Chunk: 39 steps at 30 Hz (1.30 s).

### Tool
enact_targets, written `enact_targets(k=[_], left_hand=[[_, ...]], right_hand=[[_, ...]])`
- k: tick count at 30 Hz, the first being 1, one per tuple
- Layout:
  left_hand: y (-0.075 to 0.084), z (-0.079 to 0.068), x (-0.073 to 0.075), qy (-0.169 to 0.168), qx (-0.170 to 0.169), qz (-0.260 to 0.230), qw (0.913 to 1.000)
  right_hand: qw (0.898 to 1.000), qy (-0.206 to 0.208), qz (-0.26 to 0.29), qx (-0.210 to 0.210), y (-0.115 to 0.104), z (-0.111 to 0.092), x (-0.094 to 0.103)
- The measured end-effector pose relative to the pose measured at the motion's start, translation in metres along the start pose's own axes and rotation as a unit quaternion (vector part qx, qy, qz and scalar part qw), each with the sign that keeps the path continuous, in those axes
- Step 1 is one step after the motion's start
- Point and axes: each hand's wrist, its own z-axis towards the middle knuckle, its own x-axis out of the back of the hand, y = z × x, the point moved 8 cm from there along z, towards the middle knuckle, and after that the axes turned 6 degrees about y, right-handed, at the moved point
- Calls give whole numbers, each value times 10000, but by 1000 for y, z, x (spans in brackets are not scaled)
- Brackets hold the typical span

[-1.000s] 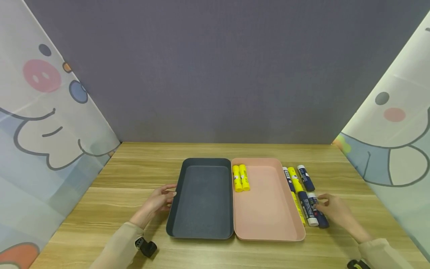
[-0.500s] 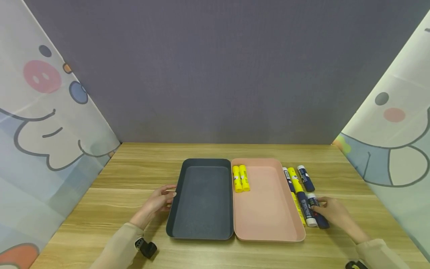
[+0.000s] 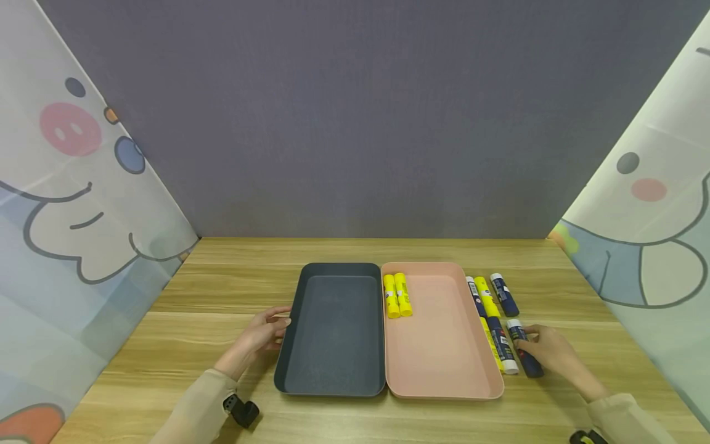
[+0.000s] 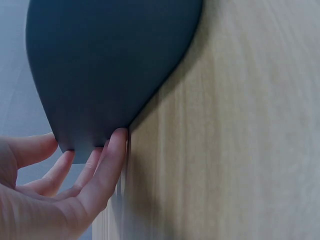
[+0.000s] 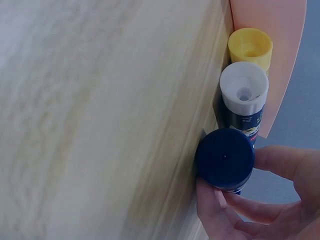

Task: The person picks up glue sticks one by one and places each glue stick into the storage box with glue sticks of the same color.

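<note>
Dark blue stick (image 3: 529,362): white-ended and cylindrical, pinched in the right hand (image 3: 551,348), slanted at the frame's lower right, white end uppermost in the frame. Dark grey tray (image 3: 341,333): shallow, rectangular, round-cornered, lying flat at lower centre, left side touched by the left hand (image 3: 257,333).

A navy tube (image 3: 501,343) has shifted toward the pink tray (image 3: 438,357).
</note>
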Motion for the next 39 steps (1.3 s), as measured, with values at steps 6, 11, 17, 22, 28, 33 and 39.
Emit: enact_targets(k=[6,11,17,22,28,33,39], left_hand=[[-1,0,1,19,-15,-2,10000],[0,0,0,-61,-47,-32,10000],[0,1,1,-145,-89,-6,9999],[0,1,0,-187,-122,-50,9997],[0,1,-1,-195,-117,-66,9997],[-1,2,0,-125,-43,-93,9999],[-1,2,0,-110,-34,-92,9999]], right_hand=[[9998,17,201,-55,0,0,1],[9993,8,362,-89,0,0,2],[9992,-56,388,-86,-4,1,5],[9981,-95,591,-164,-6,2,8],[9947,-284,920,-354,-7,4,8],[9946,-308,906,-394,-12,6,11],[9929,-269,1118,-315,-20,8,15]])
